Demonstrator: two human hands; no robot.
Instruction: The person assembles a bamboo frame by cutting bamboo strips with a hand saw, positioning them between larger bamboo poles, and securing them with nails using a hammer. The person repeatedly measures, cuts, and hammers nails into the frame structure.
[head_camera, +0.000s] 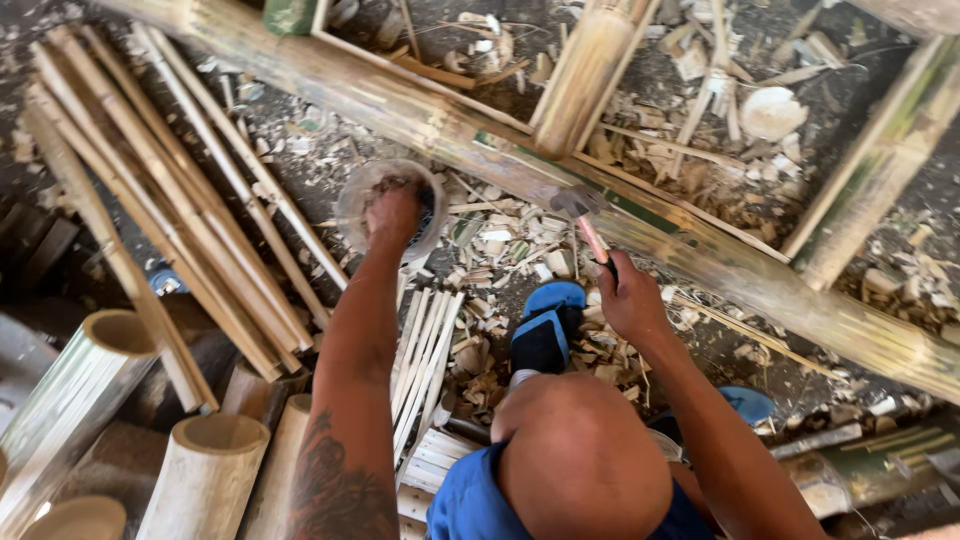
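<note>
Hammer (580, 215), head-heavy and rigid, sits in the closed right hand (628, 300) low on its handle, while the left hand (393, 212) reaches into a clear container (352, 200), fingers probably curled, though hidden.

A bundle of bamboo slats (170, 190) lies left of the clear tub (390, 205). The long bamboo pole (560, 190) runs behind it. Cut bamboo tubes (200, 470) stand at the near left.

A small see-through tub (392, 208) sits a little left of the middle of the frame. It is round and cloudy, and it lies on the ground among wood chips. A hammer (585, 222) is just right of the middle. It has a dark metal head and a pinkish handle. It points up, with its head close to a long bamboo pole (700, 262).
</note>
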